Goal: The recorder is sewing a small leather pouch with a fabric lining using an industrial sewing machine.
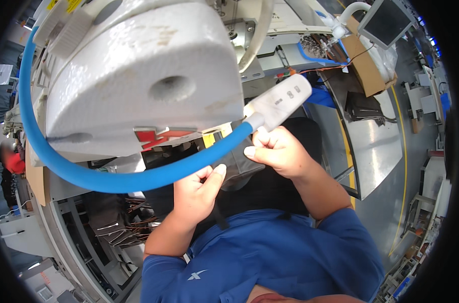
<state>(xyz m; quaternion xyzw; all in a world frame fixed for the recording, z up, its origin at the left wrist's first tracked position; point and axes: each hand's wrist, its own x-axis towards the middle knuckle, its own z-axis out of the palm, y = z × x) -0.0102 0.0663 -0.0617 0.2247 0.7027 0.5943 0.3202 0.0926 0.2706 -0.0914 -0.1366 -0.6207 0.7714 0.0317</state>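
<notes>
A piece of dark grey fabric (242, 164) is held between my two hands, close in front of my body. My left hand (196, 194) is closed in a pinch on its left edge, thumb on top. On the right edge, my right hand (282, 151) pinches it, fingers curled and thumb pressed down. Just beyond the fabric stands a large white machine head (138, 76), which looks like an industrial sewing machine; it hides the needle area. A lamp with a white head (282, 101) on a blue flexible neck (128, 183) arches over my hands, covering part of my left fingers.
A metal-topped table (373, 146) at the right bears dark fabric pieces (368, 107). Beyond it are a cardboard box (361, 63) and a monitor (386, 22). Dark pieces with straps (110, 217) are piled at the left. A person in red (14, 160) is at the far left.
</notes>
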